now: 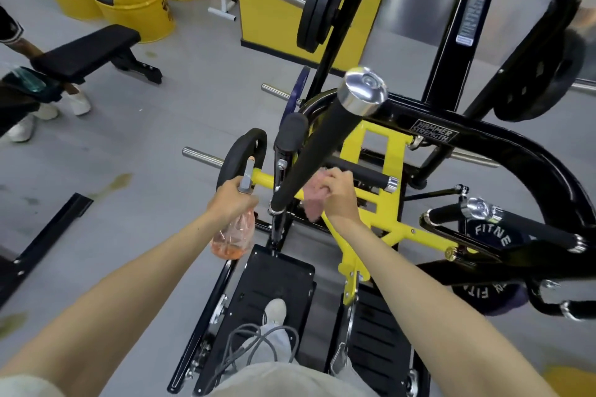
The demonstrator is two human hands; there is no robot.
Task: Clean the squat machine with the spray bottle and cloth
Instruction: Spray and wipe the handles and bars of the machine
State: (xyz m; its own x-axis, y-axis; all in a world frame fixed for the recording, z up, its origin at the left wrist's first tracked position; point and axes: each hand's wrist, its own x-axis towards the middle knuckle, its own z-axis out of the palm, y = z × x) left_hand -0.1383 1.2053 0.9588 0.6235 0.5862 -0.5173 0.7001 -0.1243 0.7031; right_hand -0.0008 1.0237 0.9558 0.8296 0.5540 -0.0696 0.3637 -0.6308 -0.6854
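The black and yellow squat machine (380,151) fills the middle and right of the view. My left hand (230,200) grips a clear spray bottle (233,237) with orange liquid, its grey nozzle pointing up beside the machine's left side. My right hand (340,193) presses a pink cloth (314,200) against the yellow frame, just below a long black padded handle (317,151) with a chrome end cap. My foot (275,311) stands on the left black footplate (258,284).
A black flat bench (87,53) stands at the left, with another person's legs and white shoes (77,103) beside it. Yellow barrels (135,10) sit at the back left. Weight plates (319,5) hang on the machine's pegs. Grey floor lies to the left.
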